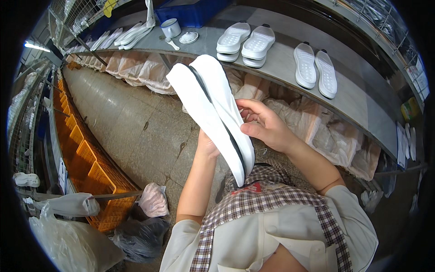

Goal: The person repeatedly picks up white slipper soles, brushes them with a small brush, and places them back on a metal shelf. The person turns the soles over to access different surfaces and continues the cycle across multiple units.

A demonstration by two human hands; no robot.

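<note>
In front of me I hold two white shoe soles (206,104) tilted upright, side by side and touching, with dark lines along their edges. Most of my left hand (207,144) is hidden behind them, and it grips them from below and behind. At the soles' right edge is my right hand (268,124), its fingers loosely curled and apart, thumb and fingertips against or very close to the edge. Past the soles, on the grey bench, stand two short stacks of white soles (258,43), and a single pair (305,65) lies further right.
A white mug (171,28), a small dish of white stuff (189,37) and a blue crate (192,11) stand on the bench (290,34). Sacks (312,131) hang or sit beneath it. Orange crates (97,174) line the left side, near plastic bags (74,238).
</note>
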